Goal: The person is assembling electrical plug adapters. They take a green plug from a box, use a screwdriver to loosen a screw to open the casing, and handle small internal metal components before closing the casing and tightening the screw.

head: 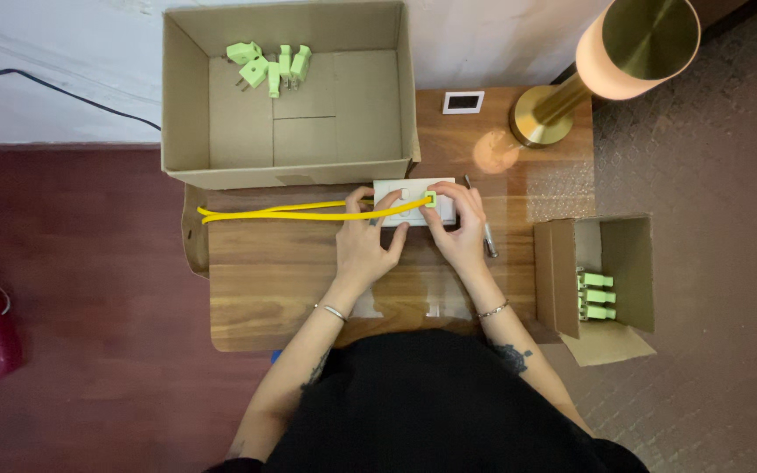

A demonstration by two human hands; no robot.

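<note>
Pressing on a white strip mid-table, the left hand lies with fingers spread open; the right hand pinches a green plug joined to a yellow cord.

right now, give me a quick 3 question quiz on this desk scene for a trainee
1. True or false: the left hand and right hand both rest on the white power strip.
2. Which holds loose green plugs lying in a scattered heap? A) the large cardboard box B) the small cardboard box C) the lamp
3. What colour is the cable running left from the green plug on the strip?

Key: 1 true; 2 A; 3 yellow.
</note>
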